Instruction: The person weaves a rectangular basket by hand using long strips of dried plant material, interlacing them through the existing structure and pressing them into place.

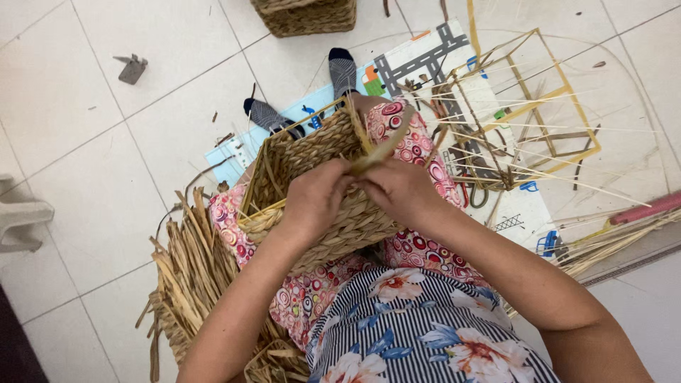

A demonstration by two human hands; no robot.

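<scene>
While the coarse woven basket (312,191) lay on the lap, left hand (314,196) and right hand (399,190) pinched one flat dry straw strand (379,152).

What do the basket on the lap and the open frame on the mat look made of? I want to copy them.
The basket looks woven from dried, twisted plant fibre, tan and matte, like the loose strips piled on the floor. The frame seems to be thin rigid rods, possibly metal wrapped in pale yellow strip; the core cannot be told.
</scene>
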